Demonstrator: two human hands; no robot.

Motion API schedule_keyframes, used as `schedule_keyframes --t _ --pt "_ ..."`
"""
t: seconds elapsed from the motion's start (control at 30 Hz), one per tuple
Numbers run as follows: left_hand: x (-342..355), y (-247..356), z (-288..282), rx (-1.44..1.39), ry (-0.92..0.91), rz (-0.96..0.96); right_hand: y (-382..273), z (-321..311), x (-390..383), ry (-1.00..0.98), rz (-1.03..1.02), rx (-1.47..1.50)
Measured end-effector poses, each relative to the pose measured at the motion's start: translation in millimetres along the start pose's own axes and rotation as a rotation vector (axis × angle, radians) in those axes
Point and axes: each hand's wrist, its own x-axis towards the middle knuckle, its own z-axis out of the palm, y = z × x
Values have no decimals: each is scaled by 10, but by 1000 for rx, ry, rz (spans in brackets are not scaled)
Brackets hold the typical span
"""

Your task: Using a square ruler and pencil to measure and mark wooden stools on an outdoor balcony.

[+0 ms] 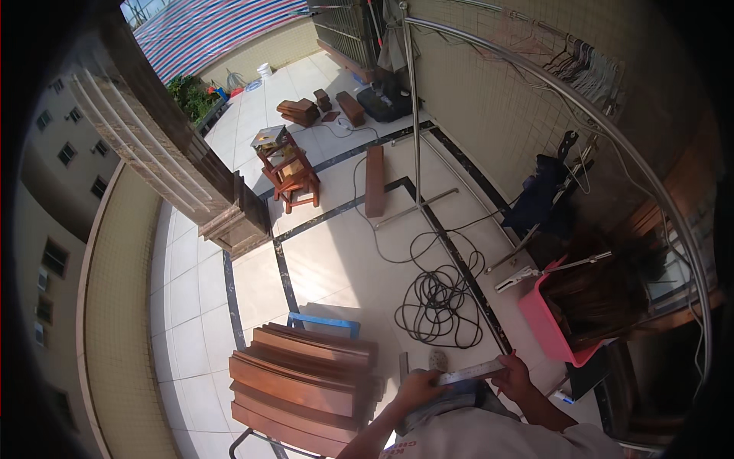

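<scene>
At the lower centre, my left hand [420,389] and my right hand [511,375] grip a flat, pale metal-looking bar [472,372] by its two ends, level in front of my body. Just left of my left hand is a stack of reddish-brown curved wooden boards [294,382], with a blue frame [325,321] at its far side. A loose coil of black cable [436,306] lies on the tiles beyond the bar, near my shoe [437,359].
A wooden stool [294,172], a long wooden block [374,180] and smaller wooden pieces [298,111] stand or lie farther off. A stone column [153,145] rises at the left. A steel clothes rack [415,153] and a pink bin [573,352] are on the right.
</scene>
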Motion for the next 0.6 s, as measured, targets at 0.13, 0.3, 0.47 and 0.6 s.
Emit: schedule_keyframes --t 0.13,0.3,0.47,0.6 --pt "258 -275 -451 -175 168 -164 -505 927 690 -97 245 -96" --pt "891 -758 -1183 -88 134 -315 -836 1766 1793 -217 292 -167" --pt "1872 -1160 -2209 -93 216 -189 -1163 2372 3003 -193 116 -394" --pt "2704 -1199 -3065 55 20 -183 -1602 2978 3414 44 85 -319"
